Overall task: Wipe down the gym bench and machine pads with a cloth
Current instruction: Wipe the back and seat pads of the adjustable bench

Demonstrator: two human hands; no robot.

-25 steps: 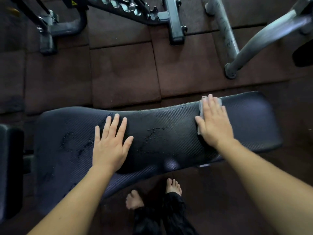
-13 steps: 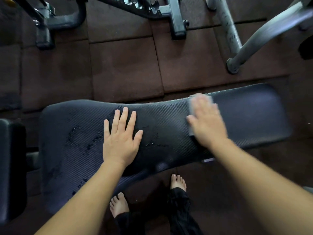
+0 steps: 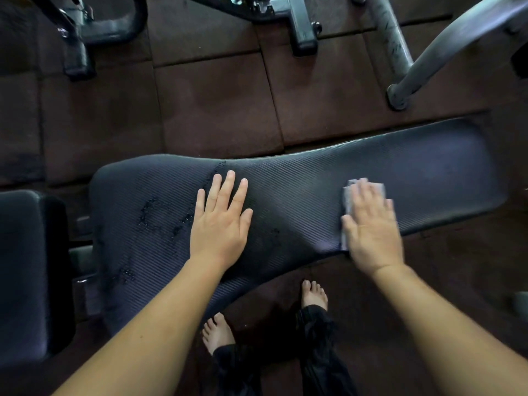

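At 9 o'clock from me sits the dark seat pad (image 3: 25, 267), and just beside it begins the long bench pad (image 3: 314, 181), running off toward 3 o'clock. Wet patches (image 3: 148, 215) glisten on its left half, at 9 o'clock from my left hand (image 3: 220, 224). That hand lies flat on the narrow waist of the pad, fingers straight and slightly apart, gripping nothing. It has kept the same spot, bracing me.

Farther right, the grey cloth (image 3: 347, 195) is pinned to the pad under my right hand (image 3: 371, 230), showing only past my fingertips at 12 o'clock and along my thumb side at 9 o'clock. My fingers are straight, pressing down rather than gripping.

The change is here: a moment ago my fingertips reached the pad's far edge; now the heel of my palm is at the near edge, so one stroke has come across toward 6 o'clock. I judge the right end nearly done. The wet left half, the seat pad and the machine pads remain.
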